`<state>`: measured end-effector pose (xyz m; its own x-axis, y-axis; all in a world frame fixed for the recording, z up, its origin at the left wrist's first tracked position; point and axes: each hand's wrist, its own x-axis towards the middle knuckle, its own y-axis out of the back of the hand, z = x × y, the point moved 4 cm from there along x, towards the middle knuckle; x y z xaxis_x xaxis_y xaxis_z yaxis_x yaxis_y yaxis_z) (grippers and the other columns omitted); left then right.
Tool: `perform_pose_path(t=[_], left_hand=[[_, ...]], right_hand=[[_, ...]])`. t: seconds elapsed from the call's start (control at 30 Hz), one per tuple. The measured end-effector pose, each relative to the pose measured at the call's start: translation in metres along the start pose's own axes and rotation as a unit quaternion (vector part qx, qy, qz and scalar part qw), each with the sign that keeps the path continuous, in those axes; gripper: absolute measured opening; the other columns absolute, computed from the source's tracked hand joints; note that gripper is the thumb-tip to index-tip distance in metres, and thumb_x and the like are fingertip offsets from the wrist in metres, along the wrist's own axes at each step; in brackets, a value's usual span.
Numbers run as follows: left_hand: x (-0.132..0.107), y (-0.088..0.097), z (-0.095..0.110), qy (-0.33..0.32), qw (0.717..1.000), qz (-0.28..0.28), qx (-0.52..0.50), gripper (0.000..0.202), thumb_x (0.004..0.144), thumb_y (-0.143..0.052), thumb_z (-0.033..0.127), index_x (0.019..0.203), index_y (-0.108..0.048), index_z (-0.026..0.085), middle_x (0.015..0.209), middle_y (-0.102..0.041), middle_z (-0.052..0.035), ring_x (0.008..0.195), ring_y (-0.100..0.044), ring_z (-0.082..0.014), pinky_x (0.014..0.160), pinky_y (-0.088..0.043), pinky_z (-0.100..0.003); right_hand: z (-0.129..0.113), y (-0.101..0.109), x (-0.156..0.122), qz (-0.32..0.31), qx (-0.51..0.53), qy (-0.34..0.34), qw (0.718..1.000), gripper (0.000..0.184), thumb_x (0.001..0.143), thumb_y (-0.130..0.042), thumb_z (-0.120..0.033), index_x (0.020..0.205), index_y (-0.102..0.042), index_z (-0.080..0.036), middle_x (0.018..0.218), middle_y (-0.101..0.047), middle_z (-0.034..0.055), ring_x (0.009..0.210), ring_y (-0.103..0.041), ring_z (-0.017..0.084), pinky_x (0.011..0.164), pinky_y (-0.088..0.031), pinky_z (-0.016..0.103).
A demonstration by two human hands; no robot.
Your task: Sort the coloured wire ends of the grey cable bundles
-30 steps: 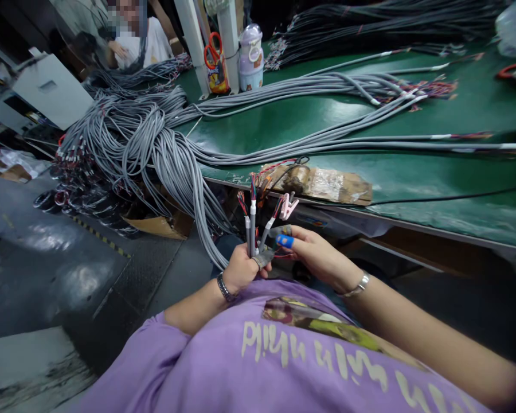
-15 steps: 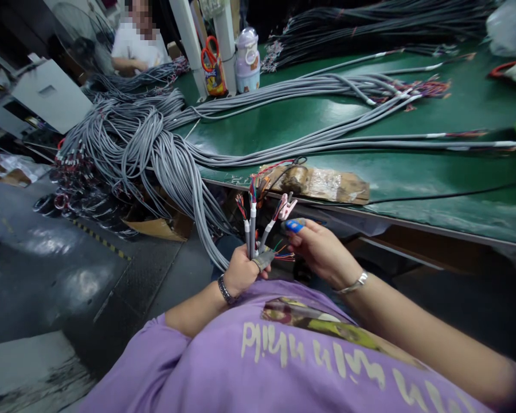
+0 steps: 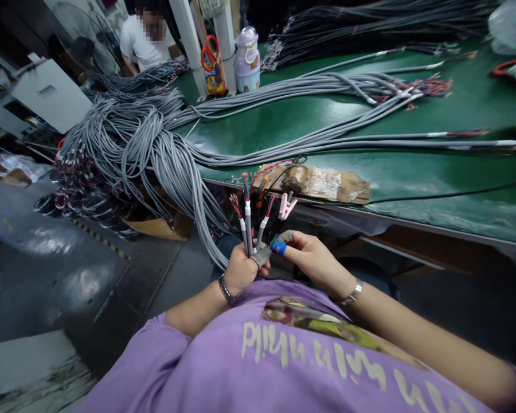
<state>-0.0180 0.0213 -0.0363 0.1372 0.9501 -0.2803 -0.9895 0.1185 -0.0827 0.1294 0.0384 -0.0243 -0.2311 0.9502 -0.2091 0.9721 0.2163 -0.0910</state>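
Observation:
My left hand (image 3: 241, 269) is closed around several grey cables (image 3: 248, 226), which stand upright from the fist. Each has a white band and a fan of thin coloured wires (image 3: 246, 186) at its end. Close against the left thumb, my right hand (image 3: 316, 258) pinches the thin wires of one cable; the fingertips mostly hide them. Finger covers show on both hands, grey on the left thumb, blue and grey on the right. A pink clothespin (image 3: 287, 206) is just beyond the right fingers at the table edge.
A large bundle of grey cables (image 3: 155, 137) hangs over the green table's (image 3: 413, 178) left edge. Taped cardboard (image 3: 327, 183) lies along the front edge. Farther back stand orange-handled scissors (image 3: 210, 51) and a lilac bottle (image 3: 247, 60). A person (image 3: 144, 43) works behind.
My right hand has moved left and slightly down, closing on the thin wires beside my left hand. The cable ends have shifted slightly left, away from the clothespin. The person behind has straightened up.

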Motion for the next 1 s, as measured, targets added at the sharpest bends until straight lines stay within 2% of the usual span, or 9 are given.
perform_pose_path(t=[0.3,0.5,0.67,0.73,0.9,1.0], left_hand=[[0.001,0.0,-0.002,0.013,1.0,0.003,-0.002,0.038,0.071,-0.074,0.049,0.076,-0.056,0.015,0.055,-0.056,0.0031,0.042,-0.051,-0.0077,0.043,-0.038,-0.02],[0.001,-0.001,-0.004,0.007,1.0,0.009,-0.014,0.038,0.072,-0.073,0.048,0.073,-0.055,0.015,0.057,-0.057,0.0025,0.043,-0.051,-0.0071,0.043,-0.039,-0.019],[0.003,-0.001,-0.002,-0.003,0.999,0.025,-0.033,0.038,0.072,-0.073,0.048,0.071,-0.055,0.015,0.056,-0.056,0.0028,0.042,-0.049,-0.0067,0.042,-0.038,-0.019],[0.003,-0.002,0.001,0.002,0.999,0.026,-0.037,0.039,0.07,-0.074,0.049,0.07,-0.055,0.015,0.054,-0.056,0.0028,0.042,-0.048,-0.0066,0.041,-0.037,-0.019],[0.002,-0.001,0.01,0.01,0.998,0.017,-0.056,0.038,0.069,-0.074,0.048,0.066,-0.054,0.015,0.053,-0.055,0.0028,0.04,-0.047,-0.0063,0.039,-0.036,-0.019],[0.002,-0.003,0.016,0.026,0.997,0.003,-0.075,0.039,0.066,-0.075,0.049,0.067,-0.053,0.016,0.052,-0.054,0.0031,0.04,-0.045,-0.0064,0.038,-0.035,-0.019]], right_hand=[[-0.007,-0.004,0.0,-0.032,0.006,-0.002,0.999,0.029,0.065,-0.077,-0.044,0.074,-0.064,-0.02,0.069,-0.066,0.0003,0.064,-0.057,0.015,0.063,-0.047,0.029],[-0.003,-0.008,-0.001,-0.008,0.054,-0.018,0.998,0.026,0.066,-0.075,-0.041,0.071,-0.06,-0.021,0.063,-0.064,-0.0002,0.06,-0.055,0.015,0.057,-0.046,0.028],[-0.002,-0.007,-0.001,0.003,0.053,-0.021,0.998,0.029,0.065,-0.077,-0.044,0.073,-0.063,-0.019,0.065,-0.062,-0.0011,0.059,-0.051,0.012,0.057,-0.042,0.026],[-0.001,-0.001,0.0,0.012,0.072,-0.028,0.997,0.031,0.066,-0.076,-0.046,0.075,-0.065,-0.019,0.065,-0.06,-0.0017,0.057,-0.048,0.011,0.056,-0.042,0.026],[0.009,0.027,0.011,0.093,0.205,-0.055,0.973,0.032,0.068,-0.076,-0.048,0.071,-0.062,-0.02,0.069,-0.059,-0.0016,0.054,-0.046,0.009,0.057,-0.048,0.026],[0.012,0.037,0.022,0.082,0.229,-0.086,0.966,0.033,0.075,-0.07,-0.053,0.075,-0.063,-0.021,0.071,-0.062,0.0009,0.052,-0.049,0.011,0.054,-0.049,0.027]])
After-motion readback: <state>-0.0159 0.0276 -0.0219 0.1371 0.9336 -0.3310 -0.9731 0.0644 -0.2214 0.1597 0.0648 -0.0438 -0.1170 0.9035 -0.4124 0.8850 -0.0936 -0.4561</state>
